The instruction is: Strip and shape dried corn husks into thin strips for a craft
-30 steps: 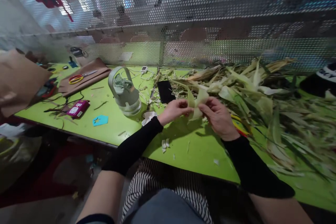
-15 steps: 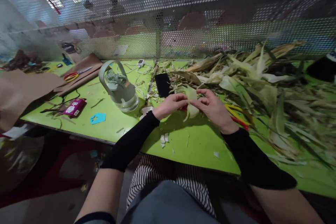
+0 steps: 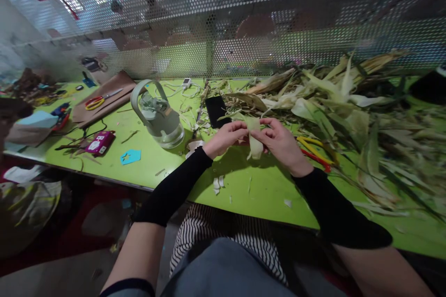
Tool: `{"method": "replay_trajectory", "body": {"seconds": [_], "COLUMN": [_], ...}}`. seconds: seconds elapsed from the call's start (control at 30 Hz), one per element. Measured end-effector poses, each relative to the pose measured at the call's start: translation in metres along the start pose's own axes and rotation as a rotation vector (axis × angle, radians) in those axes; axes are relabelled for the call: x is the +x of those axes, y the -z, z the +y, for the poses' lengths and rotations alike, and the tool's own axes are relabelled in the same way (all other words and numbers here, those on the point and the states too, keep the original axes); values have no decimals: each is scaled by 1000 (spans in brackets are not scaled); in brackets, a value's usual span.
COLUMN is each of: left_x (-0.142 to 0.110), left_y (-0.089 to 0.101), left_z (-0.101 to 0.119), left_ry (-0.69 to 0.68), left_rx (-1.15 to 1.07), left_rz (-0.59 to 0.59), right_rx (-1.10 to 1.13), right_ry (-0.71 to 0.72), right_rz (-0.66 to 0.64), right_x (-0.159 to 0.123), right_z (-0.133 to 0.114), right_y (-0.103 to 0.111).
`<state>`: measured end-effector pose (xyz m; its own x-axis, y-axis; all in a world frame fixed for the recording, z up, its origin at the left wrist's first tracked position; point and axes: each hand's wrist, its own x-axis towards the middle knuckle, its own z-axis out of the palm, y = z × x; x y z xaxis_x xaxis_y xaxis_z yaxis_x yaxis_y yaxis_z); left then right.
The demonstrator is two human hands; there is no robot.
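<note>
A pale green corn husk strip [image 3: 256,145] is pinched between my two hands above the green table [image 3: 195,199]. My left hand [image 3: 226,139] grips its left side with thumb and fingers pressed together. On the other side, my right hand [image 3: 278,144] holds the same piece near its middle, thumb against it. One end of the husk hangs down below the fingers; part of it is hidden by them. Just beyond my left hand lies a black phone [image 3: 216,110]. Yellow-and-red handled pliers or scissors [image 3: 315,152] rest right of my right hand, partly covered.
A large heap of corn husks [image 3: 334,102] spreads over the right side. Left of my hands stands a green water bottle [image 3: 158,118]. Farther left are a magenta box [image 3: 101,143], a blue tag [image 3: 130,157] and scissors [image 3: 99,101] on brown material. A perforated metal screen [image 3: 181,51] borders the back.
The husk piece, spread into two upright flaps earlier, now hangs as a narrow folded strip between my fingers. At far left, the big brown sheet has moved out of view.
</note>
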<state>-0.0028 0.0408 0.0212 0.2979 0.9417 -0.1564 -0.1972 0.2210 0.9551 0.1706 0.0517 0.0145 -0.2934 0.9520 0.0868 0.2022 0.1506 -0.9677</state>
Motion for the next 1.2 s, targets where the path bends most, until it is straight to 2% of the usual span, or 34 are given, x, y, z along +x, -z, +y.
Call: {"method": "replay_trajectory", "body": {"seconds": [0.23, 0.33, 0.4, 0.53, 0.67, 0.87, 0.97, 1.07, 1.13, 1.2], "left_x": [-2, -1, -1, 1, 2, -3, -7, -8, -7, -6], "left_y": [5, 6, 5, 1, -3, -8, -7, -3, -1, 1], "left_z": [1, -1, -1, -3, -7, -7, -3, 0, 2, 2], "left_ry": [-68, -95, -118, -143, -203, -216, -315, -413, -353, -206], "left_rx": [62, 101, 115, 126, 164, 319, 582, 745, 672, 530], "left_rz": [-89, -89, -65, -10, 70, 79, 187, 317, 330, 256], "right_rx": [-33, -73, -108, -318, -560, -613, -486, -241, -109, -52], "right_ry": [63, 86, 124, 308, 409, 364, 269, 76, -31, -81], "right_rz": [-16, -52, 6, 267, 255, 220, 151, -17, -91, -118], "right_x": [-3, -1, -1, -3, -4, -1, -1, -1, -1, -1], "right_z": [-4, 0, 2, 1, 1, 6, 4, 0, -2, -3], "right_y": [3, 4, 4, 1, 0, 1, 1, -2, -4, -5]}}
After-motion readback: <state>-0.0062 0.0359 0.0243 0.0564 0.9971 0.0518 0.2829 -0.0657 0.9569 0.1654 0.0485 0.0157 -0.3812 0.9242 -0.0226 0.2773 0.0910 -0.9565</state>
